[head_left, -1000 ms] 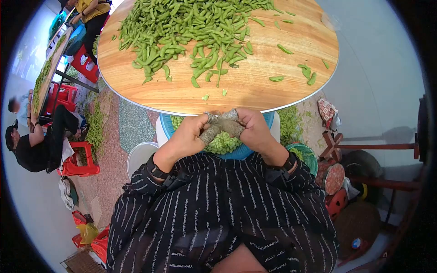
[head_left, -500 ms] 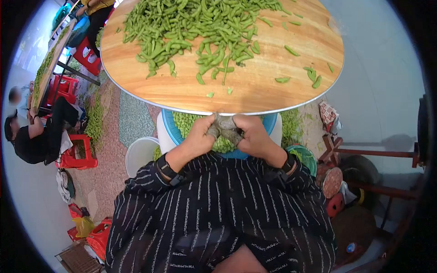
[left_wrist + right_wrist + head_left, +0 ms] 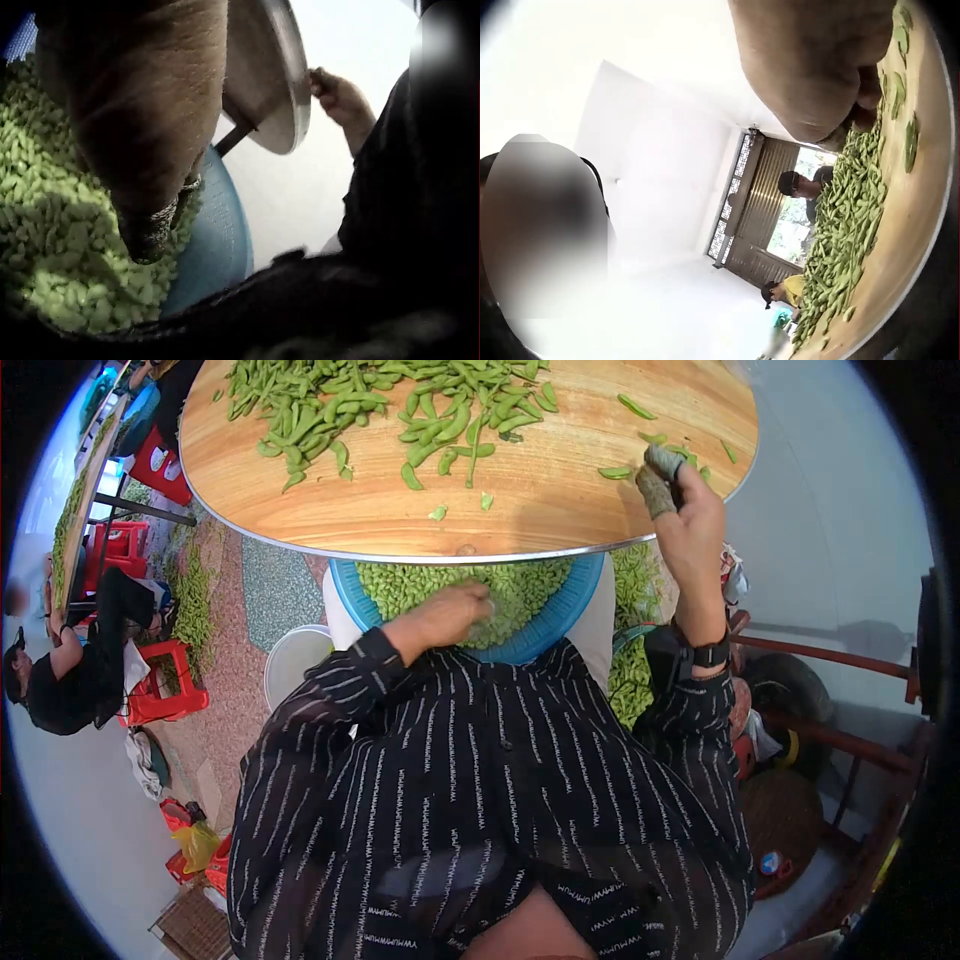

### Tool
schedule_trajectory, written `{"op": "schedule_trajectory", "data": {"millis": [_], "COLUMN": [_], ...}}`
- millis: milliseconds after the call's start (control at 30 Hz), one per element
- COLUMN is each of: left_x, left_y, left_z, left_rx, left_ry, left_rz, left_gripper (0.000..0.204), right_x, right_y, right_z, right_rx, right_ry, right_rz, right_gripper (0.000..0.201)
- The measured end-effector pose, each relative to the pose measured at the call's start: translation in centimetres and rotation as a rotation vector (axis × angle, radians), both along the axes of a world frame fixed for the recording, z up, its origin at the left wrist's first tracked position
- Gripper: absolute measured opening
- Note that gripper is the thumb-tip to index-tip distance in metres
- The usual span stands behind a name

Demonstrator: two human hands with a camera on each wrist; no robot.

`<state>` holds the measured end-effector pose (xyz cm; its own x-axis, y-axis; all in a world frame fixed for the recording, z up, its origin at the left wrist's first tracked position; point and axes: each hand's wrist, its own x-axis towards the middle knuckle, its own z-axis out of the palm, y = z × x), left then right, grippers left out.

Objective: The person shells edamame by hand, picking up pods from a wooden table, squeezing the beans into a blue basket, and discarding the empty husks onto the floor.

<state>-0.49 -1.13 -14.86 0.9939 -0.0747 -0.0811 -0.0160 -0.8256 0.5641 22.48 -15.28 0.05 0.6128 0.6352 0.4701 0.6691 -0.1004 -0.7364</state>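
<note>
My left hand (image 3: 448, 614) is low over the blue basin (image 3: 348, 592) under the table edge. Its covered fingertips (image 3: 150, 232) point down close to the shelled green beans (image 3: 45, 180), and no pod shows in them. On the right part of the round wooden table (image 3: 560, 520), my right hand (image 3: 690, 515) reaches among a few loose green soybean pods (image 3: 616, 473). Grey-green covers wrap its thumb and forefinger, whose tips lie close beside the pods. A large heap of pods (image 3: 310, 420) covers the table's far left.
A white bucket (image 3: 290, 665) stands on the floor left of my lap. To the right are pods (image 3: 630, 685) by my knee and a dark red wooden frame (image 3: 820, 650). Another person (image 3: 75, 675) sits at a long table on the left, near red stools (image 3: 165, 680).
My hands were together over the basin and have parted. The right hand has moved up and right onto the table; the left has stayed low over the beans.
</note>
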Motion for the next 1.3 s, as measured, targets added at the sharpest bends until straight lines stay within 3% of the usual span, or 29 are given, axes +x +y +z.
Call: {"op": "schedule_trajectory", "data": {"millis": [67, 167, 267, 300, 333, 400, 433, 467, 533, 600, 633, 700, 800, 867, 933, 1000, 1033, 1067, 1200, 1300], "left_x": [0.6, 0.8, 0.9, 0.6, 0.6, 0.1, -0.8, -1.4, -2.1, -2.1, -1.9, -1.0, 1.0, 2.0, 2.7, 3.5, 3.9, 4.0, 4.7, 5.5], "left_y": [0.0, 0.3, 0.1, 0.1, 0.1, -0.1, -0.1, -0.3, -0.4, -0.4, -0.4, -0.6, -1.1, -0.8, -0.7, 0.1, 0.6, 1.2, 1.2, 0.9], "left_z": [-4.1, -6.8, -4.9, -4.7, -2.9, 1.3, 2.5, 4.3, 8.5, 11.3, 12.2, 13.1, 13.4, 13.8, 14.1, 13.5, 12.6, 12.0, 12.5, 11.7], "left_rx": [0.148, 0.206, 0.178, 0.167, 0.176, -0.011, -0.095, -0.092, -0.559, -0.664, -0.772, -0.742, -0.666, -0.458, -0.538, -0.44, -0.589, -0.587, -0.552, -0.624], "left_ry": [-0.076, 0.061, 0.073, -0.027, -0.032, 0.282, 0.109, 0.111, -0.09, -0.186, -0.287, -0.272, -0.298, -0.317, -0.362, -0.557, -0.502, -0.504, -0.348, -0.462], "left_rz": [-0.176, -0.169, -0.111, -0.077, -0.075, 0.076, 0.065, 0.066, 0.212, 0.31, 0.405, 0.455, 0.471, 0.405, 0.437, 0.444, 0.54, 0.54, 0.552, 0.521], "left_gripper": [0.02, 0.016, 0.011, 0.009, 0.009, 0.01, 0.011, 0.011, 0.014, 0.014, 0.014, 0.013, 0.012, 0.013, 0.017, 0.017, 0.014, 0.014, 0.017, 0.022], "right_x": [-1.1, -2.5, -3.3, -3.4, -3.6, -4.2, -4.6, -5.0, -5.6, -6.0, -6.4, -7.2, -8.3, -7.8, -6.1, -3.8, -2.4, -1.8, -2.7, -4.3], "right_y": [-0.5, -1.9, -2.6, -2.8, -2.9, -2.9, -2.8, -2.8, -2.6, -2.4, -2.0, -1.1, 0.1, 0.6, 0.2, 0.6, 1.0, 1.2, 1.1, 1.8], "right_z": [0.1, -0.3, -1.1, -1.4, -1.5, -1.6, -1.6, -1.4, -0.7, -0.8, -0.6, -1.0, -1.3, -0.1, 0.1, -1.0, -1.7, -2.0, -0.8, -0.8], "right_rx": [-0.014, 0.039, 0.036, 0.013, 0.021, -0.024, 0.0, 0.003, -0.009, 0.004, -0.029, -0.038, -0.046, -0.033, -0.116, -0.104, 0.029, 0.158, 0.051, -0.257], "right_ry": [0.031, 0.211, 0.358, 0.318, 0.313, 0.304, 0.405, 0.406, 0.57, 0.642, 0.788, 1.018, 0.985, 0.94, 0.903, 0.814, 0.709, 0.602, 0.454, 0.057], "right_rz": [-0.047, 0.022, 0.029, 0.037, 0.041, 0.128, 0.188, 0.19, 0.292, 0.354, 0.441, 0.64, 0.675, 0.609, 0.477, 0.398, 0.256, 0.114, 0.159, 0.378], "right_gripper": [0.025, 0.022, 0.019, 0.019, 0.019, 0.02, 0.022, 0.022, 0.023, 0.029, 0.032, 0.038, 0.035, 0.032, 0.028, 0.026, 0.026, 0.025, 0.029, 0.025]}}
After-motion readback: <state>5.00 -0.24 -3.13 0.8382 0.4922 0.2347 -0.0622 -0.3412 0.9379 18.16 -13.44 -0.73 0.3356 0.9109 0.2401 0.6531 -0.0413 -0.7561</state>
